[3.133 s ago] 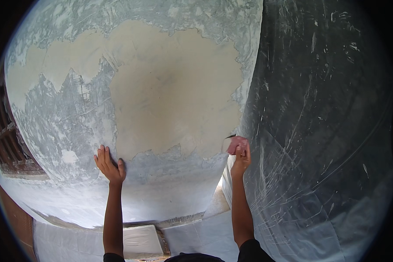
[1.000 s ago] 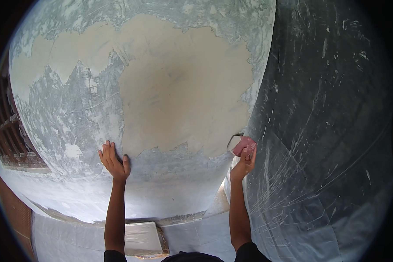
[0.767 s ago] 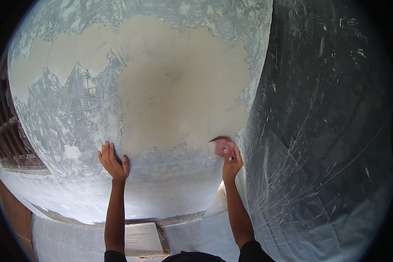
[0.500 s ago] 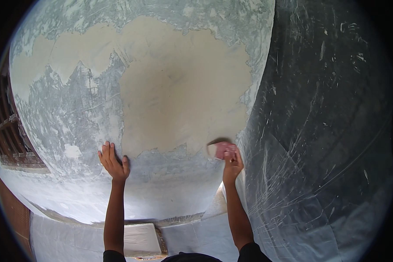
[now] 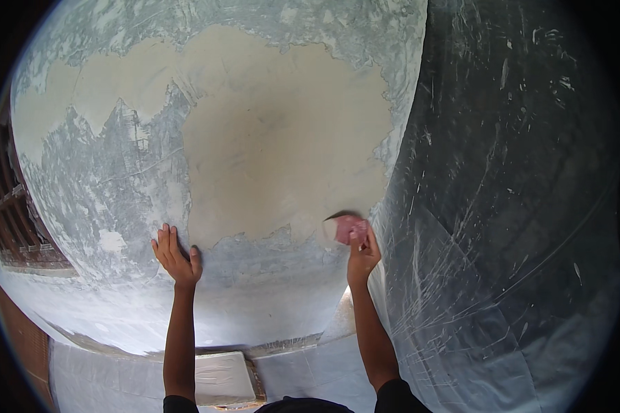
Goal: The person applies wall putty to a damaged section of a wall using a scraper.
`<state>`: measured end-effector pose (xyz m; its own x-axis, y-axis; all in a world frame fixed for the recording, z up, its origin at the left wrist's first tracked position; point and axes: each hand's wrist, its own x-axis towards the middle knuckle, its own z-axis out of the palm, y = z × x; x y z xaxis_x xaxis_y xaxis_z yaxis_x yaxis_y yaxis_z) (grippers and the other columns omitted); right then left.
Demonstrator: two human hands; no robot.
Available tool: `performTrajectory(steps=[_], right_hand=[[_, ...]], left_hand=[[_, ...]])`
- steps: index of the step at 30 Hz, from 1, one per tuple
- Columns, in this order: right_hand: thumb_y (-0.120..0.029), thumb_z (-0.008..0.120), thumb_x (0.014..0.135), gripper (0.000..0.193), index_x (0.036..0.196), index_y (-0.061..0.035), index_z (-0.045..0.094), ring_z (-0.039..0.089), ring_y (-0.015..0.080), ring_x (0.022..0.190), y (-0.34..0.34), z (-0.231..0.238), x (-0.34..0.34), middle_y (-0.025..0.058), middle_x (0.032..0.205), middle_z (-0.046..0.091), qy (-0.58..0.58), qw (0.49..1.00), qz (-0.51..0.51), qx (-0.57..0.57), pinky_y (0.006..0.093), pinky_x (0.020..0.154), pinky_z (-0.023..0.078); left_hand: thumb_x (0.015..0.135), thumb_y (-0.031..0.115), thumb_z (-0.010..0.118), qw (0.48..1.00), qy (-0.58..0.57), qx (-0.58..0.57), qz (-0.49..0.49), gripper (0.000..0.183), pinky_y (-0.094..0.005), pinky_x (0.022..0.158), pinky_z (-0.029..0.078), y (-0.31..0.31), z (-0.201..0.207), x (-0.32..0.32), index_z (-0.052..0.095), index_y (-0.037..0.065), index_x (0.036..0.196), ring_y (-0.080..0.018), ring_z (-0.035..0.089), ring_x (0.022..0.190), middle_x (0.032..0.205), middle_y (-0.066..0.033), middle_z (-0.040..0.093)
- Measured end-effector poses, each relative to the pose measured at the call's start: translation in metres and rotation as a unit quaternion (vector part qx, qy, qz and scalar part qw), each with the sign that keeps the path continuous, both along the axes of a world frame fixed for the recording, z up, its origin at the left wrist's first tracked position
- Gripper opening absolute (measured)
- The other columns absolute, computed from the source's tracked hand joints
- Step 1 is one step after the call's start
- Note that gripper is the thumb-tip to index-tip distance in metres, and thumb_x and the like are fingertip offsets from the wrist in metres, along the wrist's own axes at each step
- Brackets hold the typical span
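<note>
A pale grey wall (image 5: 255,275) bears a large beige patch of filler (image 5: 289,131) with ragged edges. My right hand (image 5: 364,259) grips a pinkish-red putty scraper (image 5: 350,229), its fingers closed round the near side. The scraper's light blade meets the lower right part of the patch, near the wall's right edge; a dark shadow shows along it. Motion blurs its outline a little. My left hand (image 5: 177,260) lies flat against the bare wall, just left of the patch's lower left corner, fingers stretched out and thumb apart, holding nothing.
A dark, paint-splashed sheet (image 5: 489,206) hangs along the right side. Below, a shallow tray of white paste (image 5: 224,378) rests on grey sheeting (image 5: 103,375) between my forearms. Brown slatted woodwork (image 5: 21,213) stands at the far left.
The putty scraper and my right hand have shifted slightly left and up on the wall. The whole view has drifted a little; my left hand stays planted in the same spot.
</note>
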<state>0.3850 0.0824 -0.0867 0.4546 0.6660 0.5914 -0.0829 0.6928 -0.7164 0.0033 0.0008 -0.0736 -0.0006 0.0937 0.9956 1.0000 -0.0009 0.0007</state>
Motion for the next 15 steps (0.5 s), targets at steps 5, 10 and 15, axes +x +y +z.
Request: performTrajectory(steps=[5, 10, 15], right_hand=[[-0.007, 0.060, 0.091, 0.050, 0.136, 0.0041, 0.041, 0.057, 0.0190, 0.107, 0.001, 0.018, 0.028, 0.0147, 0.123, 0.056, 0.254, 0.965, -0.007, 0.068, 0.0304, 0.095, 0.044], [-0.004, 0.064, 0.088, 0.050, 0.133, 0.0062, 0.044, 0.055, 0.0169, 0.108, -0.004, -0.002, 0.004, 0.0136, 0.121, 0.057, 0.013, 0.999, 0.023, 0.038, 0.0289, 0.096, 0.042], [-0.006, 0.063, 0.089, 0.045, 0.130, 0.0042, 0.048, 0.058, 0.0174, 0.105, 0.001, 0.024, -0.006, 0.0126, 0.116, 0.060, 0.101, 0.994, 0.005, 0.045, 0.0285, 0.091, 0.044]], left_hand=[[0.094, 0.033, 0.040, 1.000, -0.003, 0.018, -0.005, 0.054, -0.0513, 0.111, 0.018, 0.000, 0.000, -0.001, 0.045, -0.006, 0.130, -0.0356, 0.035, 0.132, 0.136, -0.0224, 0.045], [0.094, 0.033, 0.040, 1.000, -0.004, 0.016, -0.009, 0.053, -0.0514, 0.111, 0.018, 0.003, -0.001, 0.002, 0.045, -0.006, 0.130, -0.0355, 0.035, 0.132, 0.136, -0.0222, 0.045], [0.094, 0.033, 0.040, 1.000, -0.003, 0.013, -0.007, 0.053, -0.0514, 0.111, 0.018, 0.001, -0.002, -0.002, 0.045, -0.006, 0.130, -0.0358, 0.035, 0.131, 0.137, -0.0222, 0.044]])
